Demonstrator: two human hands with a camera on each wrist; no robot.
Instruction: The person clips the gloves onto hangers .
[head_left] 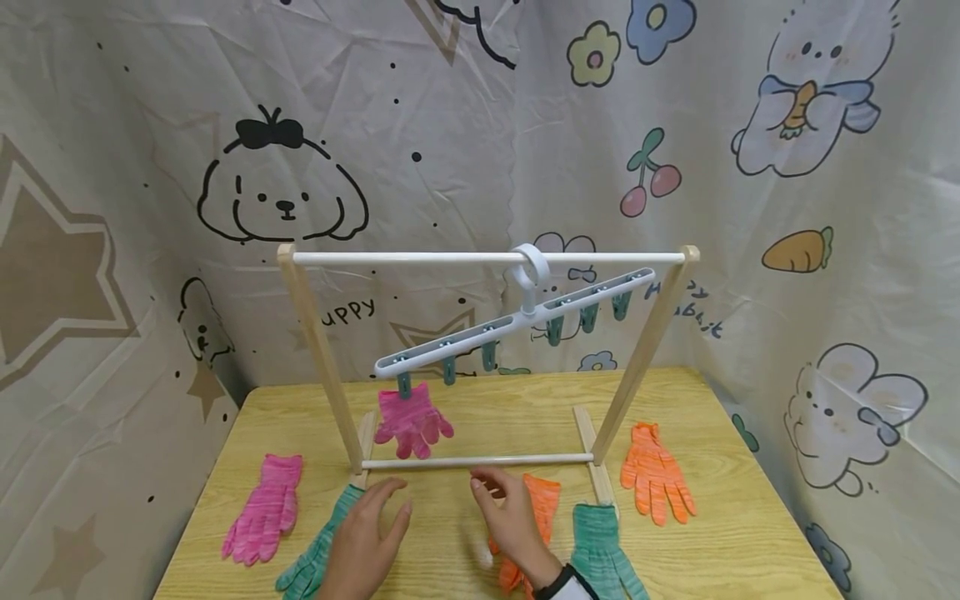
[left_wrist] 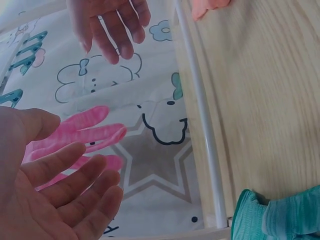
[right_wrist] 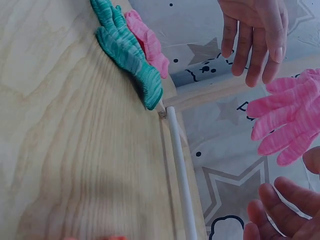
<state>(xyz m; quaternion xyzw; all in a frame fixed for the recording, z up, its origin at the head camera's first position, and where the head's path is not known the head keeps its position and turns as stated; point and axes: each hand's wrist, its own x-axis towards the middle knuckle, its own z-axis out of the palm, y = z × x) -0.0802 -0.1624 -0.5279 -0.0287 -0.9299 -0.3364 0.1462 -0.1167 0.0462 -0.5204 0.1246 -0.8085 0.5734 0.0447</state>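
Observation:
In the head view a pink glove point(head_left: 414, 423) hangs fingers down from a green clip point(head_left: 404, 384) at the near left end of a white clip hanger point(head_left: 465, 339). My left hand point(head_left: 364, 537) is lifted over a green glove point(head_left: 318, 546), fingers loosely bent, holding nothing. To its right my right hand point(head_left: 512, 518) is also bare of any object and partly covers an orange glove point(head_left: 543, 504). In the left wrist view the left hand's fingers point(left_wrist: 80, 192) overlap the hanging glove. The right wrist view shows that glove point(right_wrist: 287, 115) between both hands.
A wooden stand with a white top bar point(head_left: 412, 258) and a lower bar point(head_left: 480, 461) carries the hanger. On the table point(head_left: 450, 533) lie another pink glove point(head_left: 264, 510), a second orange glove point(head_left: 657, 473) and a second green glove point(head_left: 600, 546). Patterned curtains surround the table.

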